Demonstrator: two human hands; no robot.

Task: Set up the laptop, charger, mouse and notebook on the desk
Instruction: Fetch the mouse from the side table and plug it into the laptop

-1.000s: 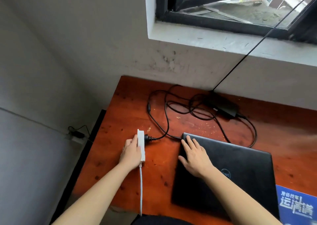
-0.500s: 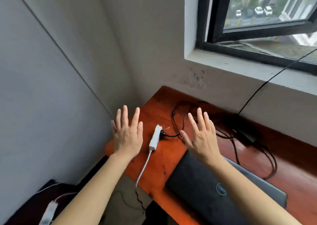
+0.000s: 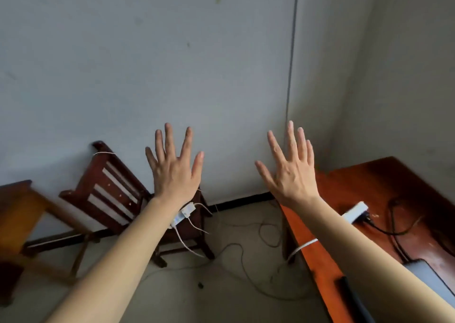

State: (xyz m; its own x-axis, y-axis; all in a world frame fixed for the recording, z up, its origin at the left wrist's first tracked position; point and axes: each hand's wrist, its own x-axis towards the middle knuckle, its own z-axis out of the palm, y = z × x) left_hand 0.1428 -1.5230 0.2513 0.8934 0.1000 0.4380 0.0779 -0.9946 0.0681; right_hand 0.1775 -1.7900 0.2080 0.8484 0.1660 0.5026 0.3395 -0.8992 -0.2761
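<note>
My left hand and my right hand are both raised in front of the grey wall, fingers spread, holding nothing. The red-brown desk lies at the right edge. On it a white power strip has the charger's black cable plugged in. A corner of the laptop shows behind my right forearm. Mouse and notebook are out of view.
A dark wooden chair stands against the wall at left, with a white power strip and cords on its seat. A wooden bench is at far left. Thin cables trail across the floor between chair and desk.
My view has swung left, away from the desk and window toward the wall and chair. Both hands left the power strip and laptop and rose, spread open.
</note>
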